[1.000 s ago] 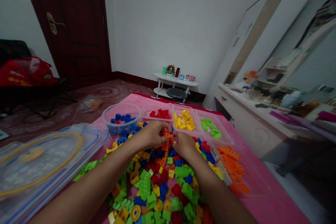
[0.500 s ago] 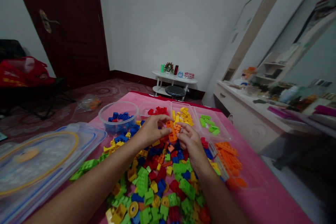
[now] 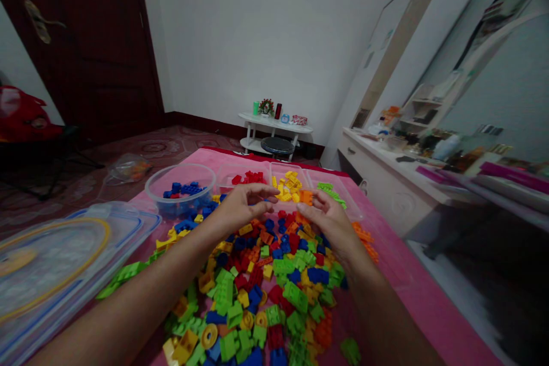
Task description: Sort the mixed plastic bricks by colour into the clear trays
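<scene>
Since the earlier frame the hands have drawn apart. The orange brick (image 3: pixel 306 197) they shared now sits pinched in the right hand (image 3: pixel 330 226)'s fingertip grip, above the far edge of the loose pile (image 3: pixel 266 286) and just beside the tray of yellow bricks (image 3: pixel 288 186). The left hand (image 3: pixel 238 210) hovers curled; whether its grip holds anything I cannot tell. A bowl of blue bricks (image 3: pixel 180 190) and a green tray (image 3: pixel 332 193) flank them on the pink tabletop (image 3: pixel 398 280). With so slight a pinch, the brick could slip and drop into the yellow tray or get lost in the pile.
</scene>
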The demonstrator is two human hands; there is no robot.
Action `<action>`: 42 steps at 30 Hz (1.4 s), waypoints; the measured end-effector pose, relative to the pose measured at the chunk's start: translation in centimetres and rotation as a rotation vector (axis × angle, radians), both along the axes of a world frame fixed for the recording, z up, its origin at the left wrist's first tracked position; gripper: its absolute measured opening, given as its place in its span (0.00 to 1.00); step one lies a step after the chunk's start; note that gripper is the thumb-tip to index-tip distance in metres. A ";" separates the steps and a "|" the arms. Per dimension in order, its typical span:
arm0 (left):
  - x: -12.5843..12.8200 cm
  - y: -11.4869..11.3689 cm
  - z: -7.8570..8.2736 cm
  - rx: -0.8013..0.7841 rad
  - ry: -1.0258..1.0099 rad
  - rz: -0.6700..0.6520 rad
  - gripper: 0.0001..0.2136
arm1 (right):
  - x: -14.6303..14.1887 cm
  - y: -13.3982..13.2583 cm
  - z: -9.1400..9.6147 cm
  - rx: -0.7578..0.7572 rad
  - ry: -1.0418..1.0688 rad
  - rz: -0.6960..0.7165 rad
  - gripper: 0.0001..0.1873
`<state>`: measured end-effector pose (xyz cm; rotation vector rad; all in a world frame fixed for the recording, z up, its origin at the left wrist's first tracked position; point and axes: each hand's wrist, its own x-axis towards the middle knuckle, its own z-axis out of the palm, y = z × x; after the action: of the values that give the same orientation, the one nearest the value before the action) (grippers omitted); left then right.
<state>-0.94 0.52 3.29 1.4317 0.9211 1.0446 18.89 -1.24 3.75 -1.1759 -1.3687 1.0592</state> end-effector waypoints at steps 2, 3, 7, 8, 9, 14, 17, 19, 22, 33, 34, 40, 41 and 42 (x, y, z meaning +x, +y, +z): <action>-0.3 0.0 0.4 0.014 -0.021 0.060 0.16 | 2.7 -0.1 0.7 0.025 -0.101 -0.121 0.29; -0.5 0.1 0.6 0.024 -0.043 0.088 0.15 | 4.2 -0.2 0.9 0.026 -0.169 -0.176 0.29; -1.7 0.6 0.6 0.047 -0.187 0.194 0.13 | 10.4 -0.4 0.0 0.041 -0.604 -0.387 0.28; -2.0 0.8 0.6 0.043 -0.223 0.214 0.12 | 11.6 -0.5 -0.4 0.040 -0.752 -0.411 0.27; -2.3 0.9 0.6 0.036 -0.257 0.230 0.12 | 12.5 -0.7 -0.8 0.040 -0.899 -0.418 0.29; -3.8 1.7 1.0 -0.038 -0.418 0.283 0.10 | 9.8 -3.8 -1.9 0.243 -1.356 -0.416 0.26; -4.8 2.2 1.3 -0.079 -0.502 0.330 0.10 | 3.1 -7.5 -3.5 0.683 -1.210 -0.172 0.17; -5.4 2.4 1.6 -0.089 -0.541 0.350 0.10 | -1.5 -10.0 -5.4 1.001 -1.123 0.219 0.16; -6.2 2.5 1.9 -0.099 -0.563 0.366 0.12 | -5.5 -12.2 -8.2 1.343 -1.035 0.423 0.14; -6.4 2.4 2.1 -0.095 -0.576 0.341 0.14 | -4.6 -4.2 -3.1 0.677 -1.358 0.207 0.20; -6.6 2.4 2.2 -0.091 -0.583 0.343 0.14 | -5.3 -4.0 -2.8 0.665 -1.346 0.144 0.21; -7.2 1.7 3.6 -0.079 -0.629 0.330 0.11 | -13.0 -7.2 -3.5 0.776 -1.164 0.415 0.22; -7.2 1.5 3.8 -0.073 -0.626 0.331 0.11 | -14.4 -7.7 -4.1 0.805 -1.153 0.492 0.21; -7.1 1.3 4.0 -0.065 -0.621 0.333 0.12 | -15.7 -8.1 -4.7 0.829 -1.159 0.555 0.22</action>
<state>-8.08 1.86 7.30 0.8229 0.7297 1.5744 3.15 -9.33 -0.91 -0.7260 -2.7722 -0.0739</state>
